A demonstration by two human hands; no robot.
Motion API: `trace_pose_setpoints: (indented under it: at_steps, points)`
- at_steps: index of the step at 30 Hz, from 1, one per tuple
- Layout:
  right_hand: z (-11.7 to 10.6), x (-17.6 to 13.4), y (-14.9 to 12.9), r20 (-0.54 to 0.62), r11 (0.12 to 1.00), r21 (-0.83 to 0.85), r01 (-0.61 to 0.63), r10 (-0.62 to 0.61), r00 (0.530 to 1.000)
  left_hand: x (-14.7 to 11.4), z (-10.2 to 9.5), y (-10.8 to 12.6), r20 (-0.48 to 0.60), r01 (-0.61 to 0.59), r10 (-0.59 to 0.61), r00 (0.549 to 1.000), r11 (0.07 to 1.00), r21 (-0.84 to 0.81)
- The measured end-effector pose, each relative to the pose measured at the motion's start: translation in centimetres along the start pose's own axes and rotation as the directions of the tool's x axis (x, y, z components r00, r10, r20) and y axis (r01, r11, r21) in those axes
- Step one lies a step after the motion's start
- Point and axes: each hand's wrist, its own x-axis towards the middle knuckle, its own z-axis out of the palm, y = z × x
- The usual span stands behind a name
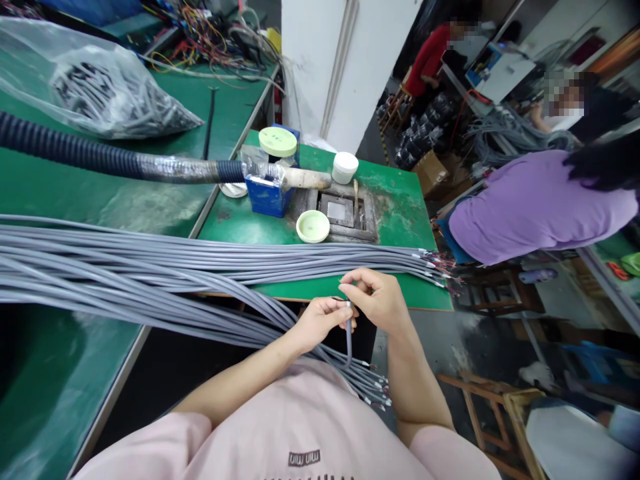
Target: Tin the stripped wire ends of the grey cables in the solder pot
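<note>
Smooth, matt grey plastic covers the cables (150, 248) at 9 o'clock. At 10 o'clock, the hose (75, 149) is ribbed dark plastic wrapped partway in shiny, crinkled tape (173, 168), and the bag (120, 100) is clear, glossy, wrinkled plastic. The desk (50, 380) at 8 o'clock looks smooth and glossy. The shirt (250, 430) at 6 o'clock is matt cloth; the stool (517, 415) at 4 o'clock, wood.

The grey cable (349, 340) is held; it bends below.

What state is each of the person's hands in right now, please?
Left hand: closed, holding a round grey cable near its end.
Right hand: closed in a pinch; what it grips, if anything, is too small to tell.
</note>
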Motion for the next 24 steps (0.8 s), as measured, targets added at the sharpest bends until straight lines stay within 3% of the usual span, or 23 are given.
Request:
trace_pose_setpoints:
  at_steps: [9, 12, 15, 19, 21, 24]
  points:
    - [0.3, -0.5, 0.8, -0.093, 0.995, 0.087, 0.051, -0.043, 0.995, 0.1, -0.7, -0.3, -0.026, 0.007, -0.007, 1.0, 1.0, 0.003]
    - [1.1, -0.8, 1.3, -0.217, 0.983, 0.165, 0.086, -0.049, 0.975, 0.2, -0.8, -0.5, -0.01, -0.013, 0.013, 1.0, 1.0, -0.002]
    - [1.7, -0.8, 1.9, -0.396, 0.949, 0.291, 0.12, 0.006, 0.918, 0.2, -0.6, -0.7, 0.0, -0.001, 0.001, 1.0, 1.0, -0.009]
    - [1.2, -0.6, 2.7, -0.639, 0.902, 0.342, 0.264, 0.017, 0.769, 0.3, -0.4, -0.5, -0.04, 0.062, -0.068, 0.997, 0.989, -0.131]
    - [0.8, -0.9, 3.2, -0.632, 0.93, 0.213, 0.298, -0.101, 0.768, 0.4, -0.5, -0.1, -0.085, 0.057, -0.079, 0.993, 0.97, -0.235]
    - [0.6, -1.6, 3.8, -0.393, 0.906, -0.047, 0.42, -0.404, 0.826, 0.6, -1.0, 1.0, -0.14, 0.013, -0.065, 0.988, 0.94, -0.342]
